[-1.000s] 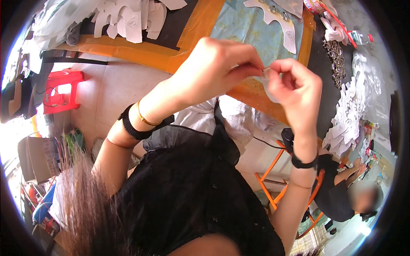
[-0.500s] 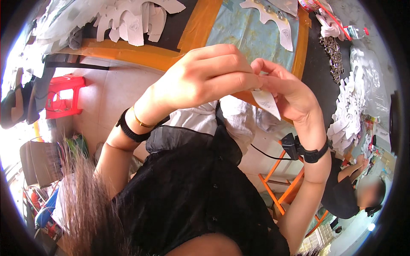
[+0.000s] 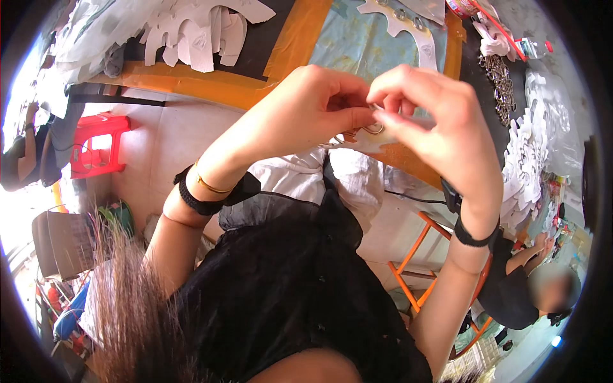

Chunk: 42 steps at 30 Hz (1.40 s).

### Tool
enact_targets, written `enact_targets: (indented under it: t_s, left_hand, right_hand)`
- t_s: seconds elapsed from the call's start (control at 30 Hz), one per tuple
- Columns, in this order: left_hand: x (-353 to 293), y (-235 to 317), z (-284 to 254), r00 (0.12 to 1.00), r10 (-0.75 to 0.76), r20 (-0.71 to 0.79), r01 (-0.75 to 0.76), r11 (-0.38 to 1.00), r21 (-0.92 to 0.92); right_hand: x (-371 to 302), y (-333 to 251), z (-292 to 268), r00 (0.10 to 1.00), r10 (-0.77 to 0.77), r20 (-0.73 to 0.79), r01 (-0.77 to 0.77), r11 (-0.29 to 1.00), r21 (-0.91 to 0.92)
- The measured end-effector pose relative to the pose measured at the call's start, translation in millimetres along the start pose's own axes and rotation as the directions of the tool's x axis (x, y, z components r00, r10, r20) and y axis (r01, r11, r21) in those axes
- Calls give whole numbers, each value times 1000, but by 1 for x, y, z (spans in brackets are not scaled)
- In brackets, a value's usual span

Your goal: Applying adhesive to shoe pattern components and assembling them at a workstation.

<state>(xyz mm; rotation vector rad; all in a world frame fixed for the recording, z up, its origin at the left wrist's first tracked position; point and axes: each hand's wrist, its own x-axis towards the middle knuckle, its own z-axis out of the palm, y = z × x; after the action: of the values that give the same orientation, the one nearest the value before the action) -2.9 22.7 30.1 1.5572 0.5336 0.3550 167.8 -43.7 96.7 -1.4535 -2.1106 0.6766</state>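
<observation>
Over the table's near edge, my left hand (image 3: pixel 306 115) and my right hand (image 3: pixel 440 118) meet fingertip to fingertip. My left fingers close on a white cut piece with metal rings (image 3: pixel 361 142), which is mostly hidden under the hands. My right thumb and forefinger pinch at a metal ring (image 3: pixel 374 127) beside the left thumb. Farther back on the table lies a similar white scalloped piece (image 3: pixel 408 32) fitted with round metal rings.
More white cut pieces (image 3: pixel 198 38) lie at the back left. Metal rings or clasps (image 3: pixel 497 80) lie at the right, by a white heap (image 3: pixel 525 153) and clear plastic (image 3: pixel 555 115). A red stool (image 3: pixel 102 143) stands left; another person (image 3: pixel 514 281) sits at far right.
My right hand has turned, back upward, and its fingers now pinch near the left thumb. The white corner hanging below is gone from view; metal rings now show under the fingers.
</observation>
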Motion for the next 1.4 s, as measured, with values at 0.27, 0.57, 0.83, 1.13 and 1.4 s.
enact_targets:
  t_s: [0.27,0.57,0.83,1.13,1.4]
  left_hand:
    - [8,-15,2,975,-45,-218,-94,803,-589]
    - [12,-20,27,930,-60,-364,-250,623,-741]
    - [9,-22,27,933,-106,-343,-221,585,-781]
    - [11,-14,18,921,59,-386,-225,888,-402]
    - [7,-17,7,956,31,-292,-173,864,-473]
  right_hand:
    - [-5,17,8,670,-179,-720,-13,968,-252]
    - [-7,13,66,683,-42,-729,-193,953,-235]
    - [-3,16,72,680,53,-731,-201,973,-116]
    - [-1,16,62,706,144,-693,-168,985,33]
    - [-6,17,60,778,372,-507,-230,919,321]
